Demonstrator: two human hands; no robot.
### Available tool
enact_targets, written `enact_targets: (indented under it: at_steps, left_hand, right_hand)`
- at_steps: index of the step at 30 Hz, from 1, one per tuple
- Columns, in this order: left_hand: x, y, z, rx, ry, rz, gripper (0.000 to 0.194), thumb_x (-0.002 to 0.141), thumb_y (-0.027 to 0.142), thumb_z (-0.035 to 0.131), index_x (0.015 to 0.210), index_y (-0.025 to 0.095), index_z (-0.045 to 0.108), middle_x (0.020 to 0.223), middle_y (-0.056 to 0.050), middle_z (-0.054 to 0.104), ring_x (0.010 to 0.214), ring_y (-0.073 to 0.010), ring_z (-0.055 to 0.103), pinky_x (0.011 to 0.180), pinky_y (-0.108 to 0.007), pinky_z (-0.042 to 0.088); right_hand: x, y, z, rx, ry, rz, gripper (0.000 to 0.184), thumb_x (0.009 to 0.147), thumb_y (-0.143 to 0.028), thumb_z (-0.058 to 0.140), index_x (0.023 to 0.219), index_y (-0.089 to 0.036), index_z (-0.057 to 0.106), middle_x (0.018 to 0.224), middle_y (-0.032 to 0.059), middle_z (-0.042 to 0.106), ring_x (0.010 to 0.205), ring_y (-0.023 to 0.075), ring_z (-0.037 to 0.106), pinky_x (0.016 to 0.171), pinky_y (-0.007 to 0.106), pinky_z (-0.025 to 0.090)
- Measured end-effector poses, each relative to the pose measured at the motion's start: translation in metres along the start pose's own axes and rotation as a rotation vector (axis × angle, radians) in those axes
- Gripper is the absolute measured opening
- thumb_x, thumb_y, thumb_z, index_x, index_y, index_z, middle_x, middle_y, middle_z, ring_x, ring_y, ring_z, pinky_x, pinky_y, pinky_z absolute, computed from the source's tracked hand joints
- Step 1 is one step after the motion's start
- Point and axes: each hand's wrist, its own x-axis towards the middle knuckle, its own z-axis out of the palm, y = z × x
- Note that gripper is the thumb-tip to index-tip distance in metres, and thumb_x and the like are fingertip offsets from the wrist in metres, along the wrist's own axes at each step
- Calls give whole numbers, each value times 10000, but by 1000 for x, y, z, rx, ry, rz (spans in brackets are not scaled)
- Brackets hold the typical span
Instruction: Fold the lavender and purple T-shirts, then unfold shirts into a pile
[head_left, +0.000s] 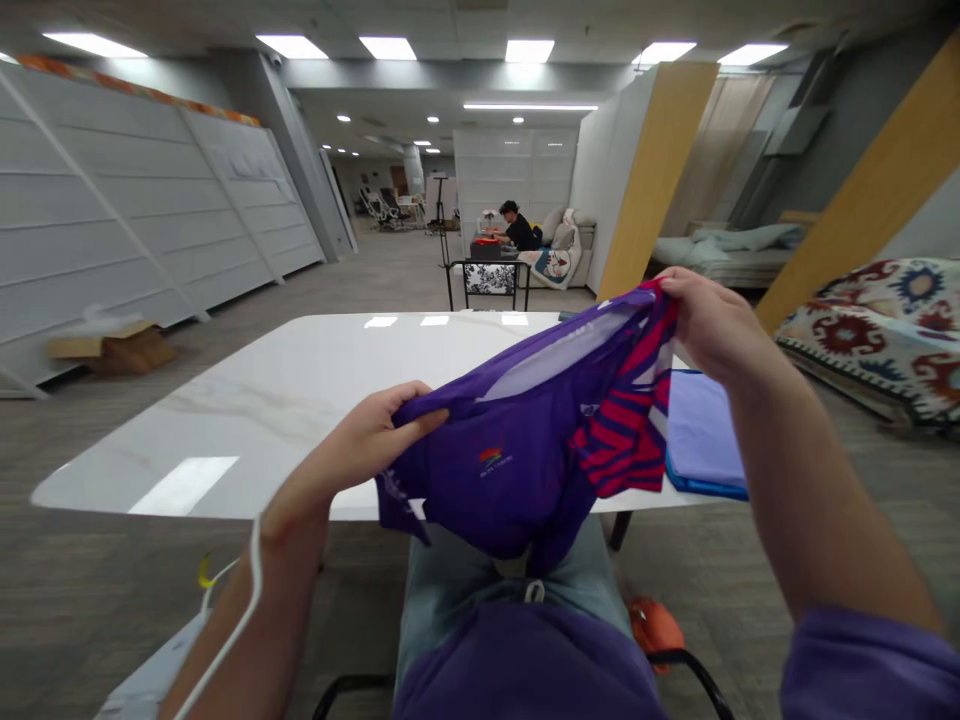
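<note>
A purple garment (517, 460) with a red-and-purple striped part (630, 420) and a small logo hangs between my two hands above my lap, in front of a white table (262, 400). My left hand (367, 440) is closed on the garment's lower left edge. My right hand (705, 315) is raised higher and pinches the garment's upper right corner. The cloth sags in the middle toward my knees.
A blue folded cloth (701, 435) lies on the table's right end. A cardboard box (112, 345) sits on the floor at left. A patterned cover (885, 320) lies at right. Far back, a person (517, 228) sits near a black chair (489, 280). An orange object (654, 625) lies under my seat.
</note>
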Motion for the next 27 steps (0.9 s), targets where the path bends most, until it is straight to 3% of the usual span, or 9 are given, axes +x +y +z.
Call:
enact_targets:
  at_steps: [5,8,10,13,16,19,22,25,27]
  left_hand:
    - [-7,23,-41,203,361,126,529,1078,708,645,1025,214,826,933,-33,768,828,-229,666,725,-332,547]
    - [18,22,-58,366,535,165,519,1119,658,609,1027,194,822,929,-10,771,868,-212,654,824,-330,541]
    - [57,8,-66,392,493,154,497,1121,631,613,1027,190,820,940,-4,790,896,-211,670,857,-320,537]
    - [146,-22,-69,357,386,95,444,1095,595,646,1055,191,826,1002,-18,839,989,-228,723,936,-306,558]
    - [239,-43,-63,401,526,-3,459,1078,547,659,1130,106,777,1199,-83,835,1196,-223,711,1153,-348,515]
    - [293,-52,-44,417,649,-10,581,1085,489,666,1435,26,634,1640,-200,629,1572,-298,512,1342,-496,356]
    - [284,-69,-11,502,615,59,683,1093,460,667,1647,90,520,1770,-213,486,1692,-370,385,1392,-604,239]
    - [224,-106,29,683,302,131,634,1087,499,697,1643,210,598,1744,-224,522,1629,-428,472,1358,-677,302]
    - [171,-136,53,696,92,85,544,1123,558,632,1576,259,671,1711,-190,570,1575,-416,543,1319,-688,375]
  right_hand:
    - [-22,-39,1,-301,150,-300,399,1166,-598,650,1001,-238,601,765,-29,526,615,103,420,543,257,286]
    - [-7,-38,-3,-551,154,-410,482,1149,-682,640,993,-227,621,760,-24,546,639,100,435,586,276,292]
    - [25,-16,-3,-696,98,-367,492,1149,-676,638,961,-221,636,736,-23,551,648,112,445,617,295,316]
    - [103,44,13,-823,-26,-246,467,1149,-643,629,962,-218,680,770,12,638,720,168,537,719,317,417]
    - [186,109,43,-916,2,-140,487,1163,-631,560,1127,-179,736,1031,143,782,986,291,667,946,405,517]
    - [219,153,73,-1031,66,-120,609,1182,-619,454,1460,-124,674,1480,278,707,1364,415,619,1194,606,453]
    - [173,180,86,-1042,-41,-214,649,1191,-628,386,1646,-205,575,1690,225,598,1584,410,509,1350,683,304]
    - [79,205,72,-998,-294,-221,638,1173,-671,446,1664,-285,580,1745,164,575,1649,387,490,1404,705,243]
    - [16,223,40,-975,-410,-166,599,1149,-682,515,1621,-329,621,1684,135,642,1585,377,581,1388,708,303]
